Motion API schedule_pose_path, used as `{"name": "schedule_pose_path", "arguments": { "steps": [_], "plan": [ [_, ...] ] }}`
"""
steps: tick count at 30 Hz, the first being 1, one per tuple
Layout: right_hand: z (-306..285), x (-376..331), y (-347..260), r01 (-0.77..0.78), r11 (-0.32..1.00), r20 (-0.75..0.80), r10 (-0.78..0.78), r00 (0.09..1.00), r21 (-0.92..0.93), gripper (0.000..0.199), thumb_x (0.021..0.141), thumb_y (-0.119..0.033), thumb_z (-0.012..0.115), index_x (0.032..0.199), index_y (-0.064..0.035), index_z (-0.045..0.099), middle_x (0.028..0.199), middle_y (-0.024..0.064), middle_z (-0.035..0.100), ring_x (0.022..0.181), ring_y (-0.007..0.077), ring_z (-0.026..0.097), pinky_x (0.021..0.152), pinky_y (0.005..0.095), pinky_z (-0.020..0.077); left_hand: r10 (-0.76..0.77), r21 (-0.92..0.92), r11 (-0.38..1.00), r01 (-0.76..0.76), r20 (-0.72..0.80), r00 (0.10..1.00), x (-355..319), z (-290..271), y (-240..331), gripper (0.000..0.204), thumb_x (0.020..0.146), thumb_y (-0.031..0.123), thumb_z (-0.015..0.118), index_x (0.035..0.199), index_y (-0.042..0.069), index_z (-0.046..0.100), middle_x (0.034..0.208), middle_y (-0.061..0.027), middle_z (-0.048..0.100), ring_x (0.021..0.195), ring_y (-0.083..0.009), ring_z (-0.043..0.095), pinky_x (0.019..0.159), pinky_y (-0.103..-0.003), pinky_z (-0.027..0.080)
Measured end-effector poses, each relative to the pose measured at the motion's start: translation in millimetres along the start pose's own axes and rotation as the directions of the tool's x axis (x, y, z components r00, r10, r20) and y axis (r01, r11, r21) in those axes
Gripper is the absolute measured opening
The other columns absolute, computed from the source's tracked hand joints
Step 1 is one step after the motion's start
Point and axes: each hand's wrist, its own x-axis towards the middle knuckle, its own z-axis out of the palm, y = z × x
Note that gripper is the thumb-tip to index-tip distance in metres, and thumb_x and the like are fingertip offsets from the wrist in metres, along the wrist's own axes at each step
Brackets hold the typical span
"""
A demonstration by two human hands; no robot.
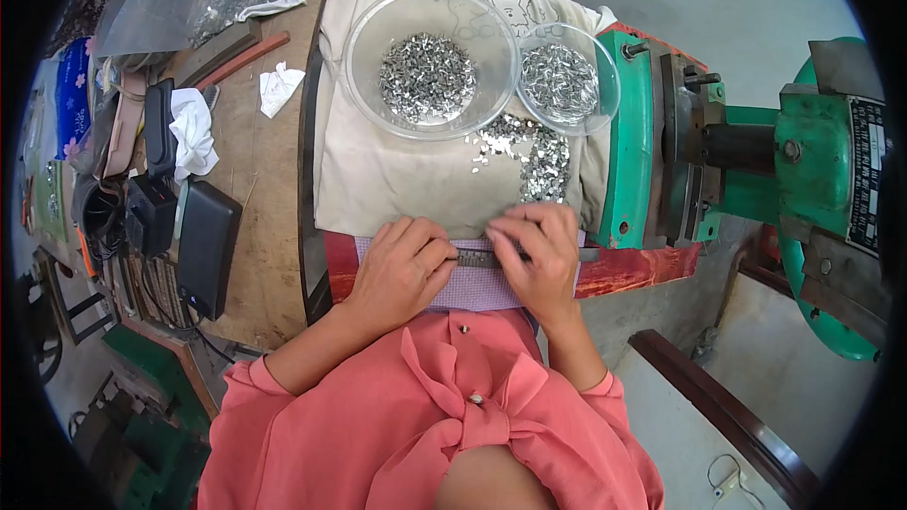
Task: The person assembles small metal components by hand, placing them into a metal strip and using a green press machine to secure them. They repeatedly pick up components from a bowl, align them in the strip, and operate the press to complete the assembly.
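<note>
A beige cloth (397, 179) covers the bench. Just below it, left hand (402, 269) and right hand (537, 260) pinch a thin metal strip (484, 258). Loose metal bits (529, 156) lie on the cloth.

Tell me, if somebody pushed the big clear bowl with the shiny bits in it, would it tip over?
Probably not: the big clear bowl looks wide and low, and the metal bits piled in its middle likely weigh it down. On the soft beige cloth it would likely drag rather than glide.

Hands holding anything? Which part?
Both hands hold a narrow grey metal strip lying across the lilac cloth. Left hand pinches its left end, right hand covers its middle; the right end pokes out free.
</note>
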Motion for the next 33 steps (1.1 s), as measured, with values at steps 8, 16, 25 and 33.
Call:
{"name": "schedule_pose_path", "arguments": {
  "steps": [8, 16, 25, 33],
  "plan": [
    [30, 49, 22, 0.064, 0.992, 0.005, -0.064, 0.998, -0.107, 0.014, 0.075, -0.012, 0.079, 0.087, -0.0098, 0.071, 0.092, 0.0031, 0.063, 0.092, 0.0273, 0.057, 0.080, 0.0403, 0.0430, -0.012, 0.066, 0.998, 0.009, 0.039, 0.999, 3, 0, 6, 0.033, 0.072, 0.012, 0.080, 0.100, 0.007, 0.063, 0.103, -0.0080, 0.060, 0.094, -0.0290, 0.057, 0.080, -0.041, 0.043],
    [32, 44, 19, 0.046, 0.988, -0.034, -0.052, 0.998, -0.148, 0.015, 0.072, -0.011, 0.080, 0.083, -0.0102, 0.069, 0.092, 0.0022, 0.062, 0.090, 0.0267, 0.057, 0.079, 0.0401, 0.0429, -0.011, 0.071, 0.997, 0.006, 0.078, 0.997, -2, -7, -1, 0.033, 0.072, 0.011, 0.080, 0.101, 0.008, 0.064, 0.103, -0.0074, 0.060, 0.094, -0.0284, 0.058, 0.080, -0.040, 0.044],
    [11, 22, 8, 0.028, 1.000, -0.027, -0.028, 0.999, 0.003, 0.016, 0.072, -0.007, 0.079, 0.085, -0.0091, 0.068, 0.092, 0.0034, 0.064, 0.090, 0.0268, 0.057, 0.078, 0.0398, 0.0431, 0.051, 0.040, 0.998, -0.052, 0.018, 0.999, 10, 5, 2, 0.027, 0.074, 0.012, 0.079, 0.097, 0.009, 0.067, 0.099, -0.0054, 0.061, 0.090, -0.0265, 0.059, 0.077, -0.039, 0.045],
    [1, -37, -6, -0.044, 0.998, 0.057, 0.041, 0.997, 0.045, 0.021, 0.070, -0.006, 0.082, 0.087, -0.0095, 0.071, 0.092, 0.0030, 0.065, 0.088, 0.0260, 0.059, 0.079, 0.0385, 0.0442, 0.098, 0.030, 0.995, -0.098, -0.006, 0.995, 10, 11, 1, 0.018, 0.074, 0.008, 0.077, 0.088, 0.009, 0.066, 0.098, -0.0051, 0.062, 0.089, -0.0257, 0.059, 0.076, -0.038, 0.045]
  ]
}}
